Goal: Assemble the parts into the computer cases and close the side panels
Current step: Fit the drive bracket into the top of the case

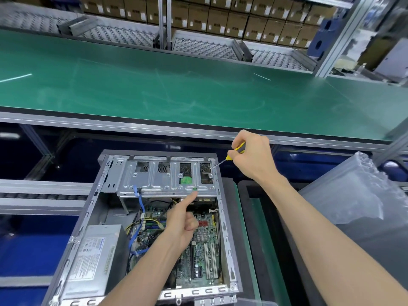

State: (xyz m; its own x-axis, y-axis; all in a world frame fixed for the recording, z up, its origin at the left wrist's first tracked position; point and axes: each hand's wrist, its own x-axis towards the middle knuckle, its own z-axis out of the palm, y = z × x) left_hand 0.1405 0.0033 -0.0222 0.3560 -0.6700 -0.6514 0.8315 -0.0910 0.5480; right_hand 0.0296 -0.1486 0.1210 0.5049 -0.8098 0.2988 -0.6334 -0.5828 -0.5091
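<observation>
An open grey computer case (227, 219) lies on its side below me, its motherboard (205, 250) and power supply (95, 250) exposed. A silver drive cage (154, 177) spans the case's far end. My right hand (254, 155) grips a yellow-handled screwdriver (229, 155), its tip at the cage's far right corner. My left hand (183, 221) reaches over the motherboard with the index finger stretched out onto a green button (195, 189) at the cage's near edge; the other fingers are curled and hold nothing.
A wide green conveyor belt (176, 89) runs across behind the case. A black foam tray (265, 217) sits right of the case, and a plastic-wrapped grey case (364, 206) stands at the far right. Stacked cardboard boxes (220, 16) fill the back. Blue and yellow cables (139, 217) lie inside.
</observation>
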